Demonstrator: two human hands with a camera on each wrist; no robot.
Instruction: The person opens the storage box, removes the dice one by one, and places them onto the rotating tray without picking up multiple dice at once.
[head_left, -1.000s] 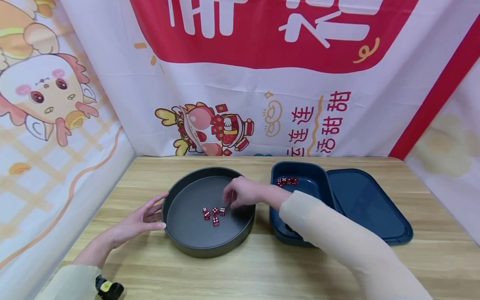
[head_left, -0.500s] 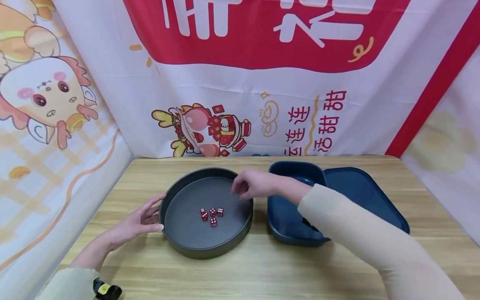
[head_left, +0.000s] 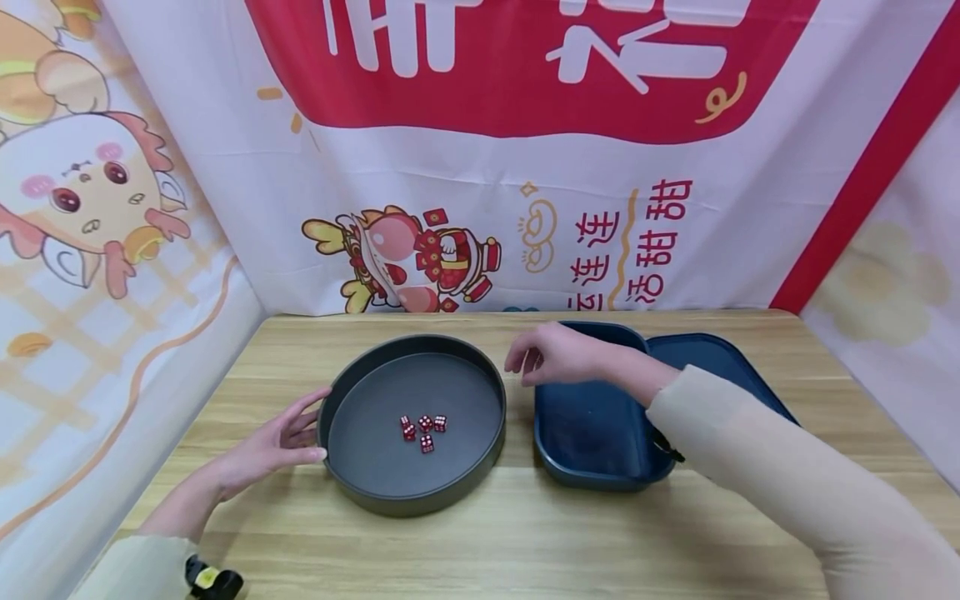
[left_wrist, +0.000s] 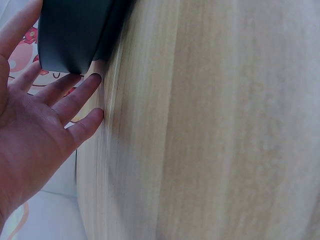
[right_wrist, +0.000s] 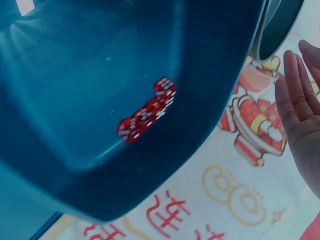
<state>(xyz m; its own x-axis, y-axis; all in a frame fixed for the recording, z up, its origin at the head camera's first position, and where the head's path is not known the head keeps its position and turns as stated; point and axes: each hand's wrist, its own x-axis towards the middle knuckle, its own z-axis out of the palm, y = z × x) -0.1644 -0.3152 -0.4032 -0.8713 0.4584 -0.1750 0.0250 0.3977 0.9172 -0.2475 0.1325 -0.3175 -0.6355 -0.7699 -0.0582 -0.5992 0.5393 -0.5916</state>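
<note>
Across the wooden table (head_left: 487,533), as the head view has it, a narrow strip of wood separates the round dark pan (head_left: 420,504) from the deep blue box (head_left: 592,429), and a broader stretch runs along their near side. A flat blue lid (head_left: 718,357) lies just right of the box, partly covered by a sleeve. Five red dice (head_left: 425,423) with white pips sit loosely clustered near the middle of the pan, grey floor showing all round them. The left hand (head_left: 273,450) touches the pan's left side with fingers spread. The right hand (head_left: 558,354) hangs near the box's far left corner, fingers loosely bent, gripping nothing that shows.

From the left wrist, the palm appears, with straight fingers reaching the lower edge of the pan's wall; wood extends well away to the right.

From the right wrist, more red dice (right_wrist: 156,105) lie in a blurred row inside the box, near its wall, where the head view has the right hand and forearm in the way. The right fingers look nearly straight here, released, apart from the box's rim
</note>
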